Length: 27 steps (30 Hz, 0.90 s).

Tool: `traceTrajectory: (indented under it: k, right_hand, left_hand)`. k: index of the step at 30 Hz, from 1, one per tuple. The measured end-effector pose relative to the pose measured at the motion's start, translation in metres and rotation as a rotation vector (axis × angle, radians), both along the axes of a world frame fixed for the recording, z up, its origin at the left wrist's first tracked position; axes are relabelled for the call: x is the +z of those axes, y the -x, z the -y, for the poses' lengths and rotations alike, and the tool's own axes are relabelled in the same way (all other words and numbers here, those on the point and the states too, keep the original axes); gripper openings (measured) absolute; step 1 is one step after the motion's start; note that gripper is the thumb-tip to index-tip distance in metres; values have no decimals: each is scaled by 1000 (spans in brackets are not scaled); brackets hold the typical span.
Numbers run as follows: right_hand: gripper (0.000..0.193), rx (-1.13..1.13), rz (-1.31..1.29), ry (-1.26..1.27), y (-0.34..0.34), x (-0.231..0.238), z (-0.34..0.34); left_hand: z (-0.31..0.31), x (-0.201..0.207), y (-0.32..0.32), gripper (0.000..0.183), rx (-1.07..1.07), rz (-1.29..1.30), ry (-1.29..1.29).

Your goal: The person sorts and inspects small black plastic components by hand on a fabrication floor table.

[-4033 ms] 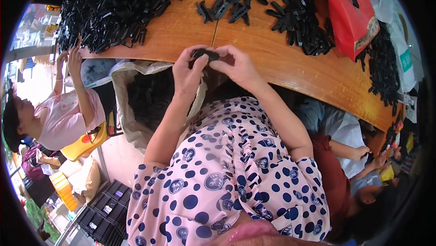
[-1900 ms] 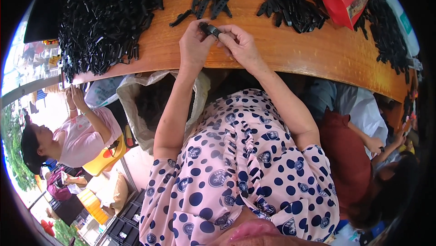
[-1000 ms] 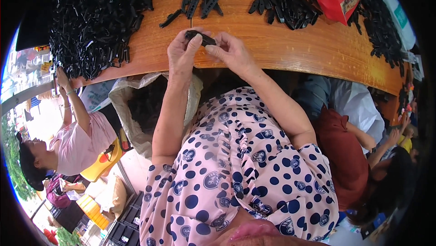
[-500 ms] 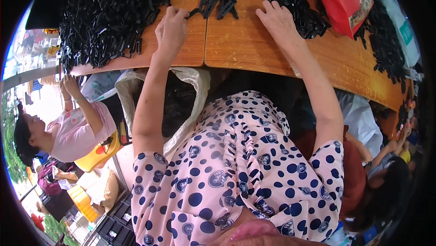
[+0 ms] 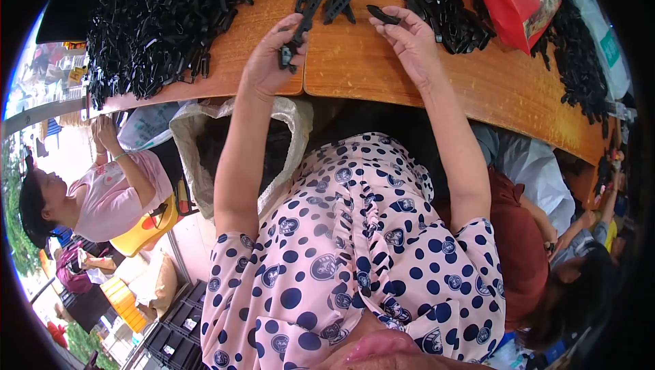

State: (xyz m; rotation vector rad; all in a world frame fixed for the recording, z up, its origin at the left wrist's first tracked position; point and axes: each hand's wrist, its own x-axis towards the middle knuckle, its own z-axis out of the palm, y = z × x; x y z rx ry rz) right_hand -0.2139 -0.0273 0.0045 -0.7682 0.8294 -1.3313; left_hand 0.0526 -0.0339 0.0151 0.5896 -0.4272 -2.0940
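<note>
My left hand (image 5: 269,63) is closed round a few narrow black plastic pieces (image 5: 308,16), which stick out past the thumb and fingers. Between the thumb and fingertips of my right hand (image 5: 413,42) is one short, slightly curved black plastic piece (image 5: 383,15). Both hands are raised over the near part of the brown wooden table (image 5: 368,69), on either side of its seam. Loose black pieces (image 5: 337,5) lie just beyond and between them. Exactly what kind of part these are, I cannot tell.
A large heap of black pieces (image 5: 157,35) covers the table's left, and a smaller pile (image 5: 437,8) lies right. Beyond that pile stands a red bag (image 5: 512,1). An open white woven sack (image 5: 300,124) hangs below the table edge. Co-workers sit left (image 5: 112,192) and right.
My left hand has lifted and turned, and more black pieces show in it. My right hand has come off the pile, moved inward, and now holds a black piece.
</note>
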Motion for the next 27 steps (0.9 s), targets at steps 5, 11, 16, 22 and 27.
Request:
traceTrajectory:
  k: [5, 11, 16, 22, 27]
  right_hand:
    - [17, -129, -265, 152, -25, 12, -20]
    - [12, -172, -695, 595, -31, 35, -34]
    - [15, -125, -863, 868, -26, 34, -39]
    - [16, -126, -988, 942, -26, 33, -45]
    - [19, -179, -1031, 972, -31, 31, -48]
  left_hand:
    - [-23, 2, 36, 30, -54, -326, -174]
    - [-35, 1, 51, 30, -134, -588, -467]
    - [-43, 0, 51, 26, -161, -653, -519]
    - [-52, 2, 56, 21, -107, -388, -421]
    - [-57, 4, 65, 26, 40, -38, -204]
